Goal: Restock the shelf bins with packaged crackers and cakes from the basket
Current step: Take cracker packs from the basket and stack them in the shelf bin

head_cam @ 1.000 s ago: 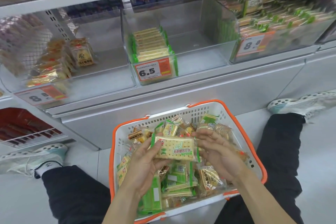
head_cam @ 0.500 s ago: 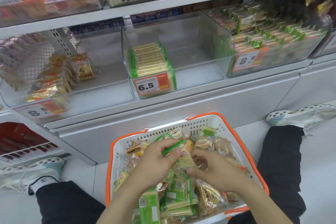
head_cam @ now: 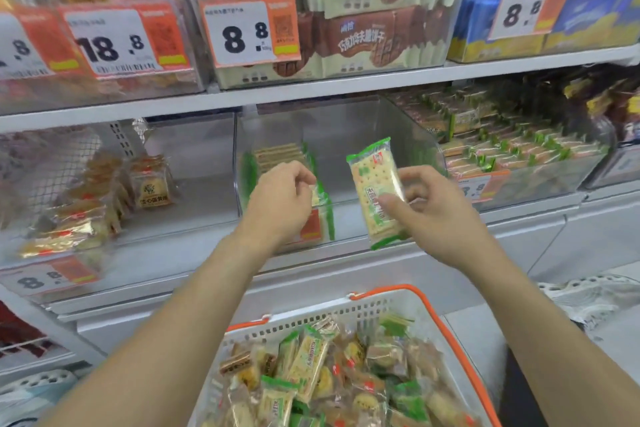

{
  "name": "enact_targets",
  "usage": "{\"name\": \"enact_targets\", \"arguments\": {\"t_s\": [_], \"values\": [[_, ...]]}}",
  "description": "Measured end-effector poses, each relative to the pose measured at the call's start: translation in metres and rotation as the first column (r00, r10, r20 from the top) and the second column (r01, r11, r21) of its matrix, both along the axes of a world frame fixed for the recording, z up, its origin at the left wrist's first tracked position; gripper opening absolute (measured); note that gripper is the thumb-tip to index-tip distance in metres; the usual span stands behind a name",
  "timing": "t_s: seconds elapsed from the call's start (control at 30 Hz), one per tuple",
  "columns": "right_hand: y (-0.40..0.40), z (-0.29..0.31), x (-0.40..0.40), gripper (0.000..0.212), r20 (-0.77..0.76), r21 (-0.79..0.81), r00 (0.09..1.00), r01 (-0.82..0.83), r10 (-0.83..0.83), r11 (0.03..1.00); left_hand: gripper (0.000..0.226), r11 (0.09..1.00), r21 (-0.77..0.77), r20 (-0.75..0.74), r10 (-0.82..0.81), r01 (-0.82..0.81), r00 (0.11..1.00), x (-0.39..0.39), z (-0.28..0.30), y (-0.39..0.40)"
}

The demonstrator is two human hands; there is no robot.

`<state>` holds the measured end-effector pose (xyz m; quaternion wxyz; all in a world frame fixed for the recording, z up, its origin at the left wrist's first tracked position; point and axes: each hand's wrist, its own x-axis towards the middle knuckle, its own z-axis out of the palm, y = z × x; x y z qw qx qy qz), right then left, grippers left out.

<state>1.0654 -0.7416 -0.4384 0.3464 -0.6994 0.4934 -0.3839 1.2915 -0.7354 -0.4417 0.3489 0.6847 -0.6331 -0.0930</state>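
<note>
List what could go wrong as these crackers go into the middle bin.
1. The right hand holds the cracker pack by its lower half only; a loose grip could drop it short of the clear bin.
2. The left hand hovers at the stacked row and may topple it.

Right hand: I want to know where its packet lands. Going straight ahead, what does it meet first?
Likely the open middle bin; the right hand holds the cracker packet before its bare right half. Depth is unclear.
</note>
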Motion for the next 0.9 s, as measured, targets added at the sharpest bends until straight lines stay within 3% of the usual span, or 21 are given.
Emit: {"name": "enact_targets", "arguments": {"t_s": [0.03, 0.13, 0.2, 0.33, 0.43, 0.57, 0.67, 0.83, 0.9], "values": [[-0.015, 0.01, 0.004, 0.025, -0.064, -0.032, 0.998, 0.013, -0.015, 0.999, 0.025, 0.994, 0.105, 0.043, -0.016, 0.012, 0.999, 0.005, 0.002, -0.019], [-0.061, 0.025, 0.02, 0.022, -0.255, -0.082, 0.966, 0.028, -0.048, 0.996, 0.07, 0.888, 0.459, 0.214, -0.098, -0.011, 0.972, 0.013, -0.002, -0.056], [-0.094, 0.023, 0.03, 0.025, -0.391, -0.107, 0.916, 0.05, -0.088, 0.993, 0.082, 0.839, 0.541, 0.231, -0.089, -0.052, 0.969, 0.013, -0.011, -0.068], [-0.166, 0.008, 0.056, 0.042, -0.59, -0.042, 0.8, 0.105, -0.11, 0.994, 0.077, 0.821, 0.569, 0.186, -0.079, -0.042, 0.979, 0.018, -0.03, -0.082], [-0.208, -0.006, 0.081, 0.042, -0.754, -0.003, 0.655, 0.072, -0.049, 0.997, 0.072, 0.83, 0.557, 0.182, -0.105, -0.015, 0.978, 0.022, -0.033, -0.082], [-0.256, -0.029, 0.105, 0.029, -0.73, -0.014, 0.681, 0.071, -0.058, 0.997, 0.071, 0.844, 0.536, 0.201, -0.098, -0.025, 0.975, 0.021, -0.037, -0.084], [-0.281, -0.043, 0.117, 0.032, -0.726, -0.062, 0.685, 0.022, -0.06, 0.998, 0.072, 0.844, 0.535, 0.215, -0.092, -0.039, 0.972, 0.019, -0.039, -0.085], [-0.296, -0.063, 0.132, 0.035, -0.796, -0.225, 0.573, 0.019, -0.195, 0.974, 0.069, 0.855, 0.516, 0.234, -0.079, -0.055, 0.969, 0.017, -0.042, -0.086], [-0.289, -0.064, 0.136, 0.051, -0.782, -0.291, 0.556, 0.077, -0.283, 0.954, 0.069, 0.857, 0.513, 0.242, -0.077, -0.06, 0.967, 0.017, -0.042, -0.086]]}}
